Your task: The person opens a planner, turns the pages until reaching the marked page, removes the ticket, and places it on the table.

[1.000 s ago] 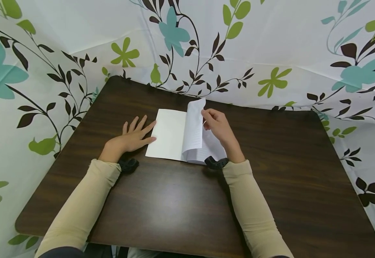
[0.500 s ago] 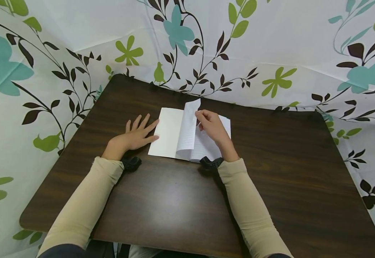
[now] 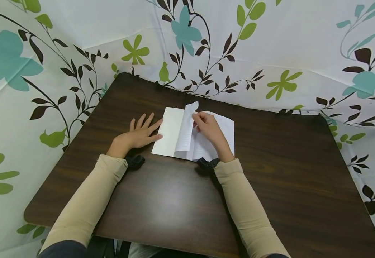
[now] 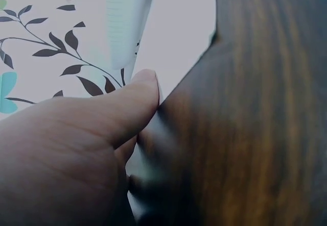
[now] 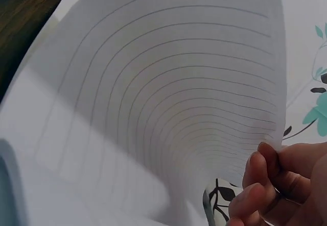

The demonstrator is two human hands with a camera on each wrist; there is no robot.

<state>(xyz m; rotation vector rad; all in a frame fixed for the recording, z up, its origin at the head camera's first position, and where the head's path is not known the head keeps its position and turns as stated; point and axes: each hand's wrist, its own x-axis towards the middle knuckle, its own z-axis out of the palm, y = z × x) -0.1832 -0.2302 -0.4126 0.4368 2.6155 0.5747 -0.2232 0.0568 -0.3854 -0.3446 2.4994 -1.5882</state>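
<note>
An open notebook (image 3: 169,132) lies on the brown table, its left side blank and cream-white, its right side lined. My left hand (image 3: 135,138) is spread flat, with thumb and forefinger at the notebook's left edge. The left wrist view shows that thumb (image 4: 138,101) right at a corner of the white sheet. Between thumb and fingertips, my right hand (image 3: 210,130) pinches the outer edge of a raised lined page (image 3: 184,130). Up close in the right wrist view, this page (image 5: 179,83) curves strongly as it stands up. Part of the right-hand pages is hidden under my right hand and wrist.
The dark wood table (image 3: 290,186) stretches around the notebook. A white curtain (image 3: 90,21) with leaves, flowers and birds hangs along its back and sides. A black wrist camera sits on each wrist, the right one (image 3: 208,164) overlapping the notebook's lower edge.
My right hand has moved left with the pinched page, which now leans further over the left side, and more of the right-hand pages shows. My left hand keeps its place on the notebook's edge.
</note>
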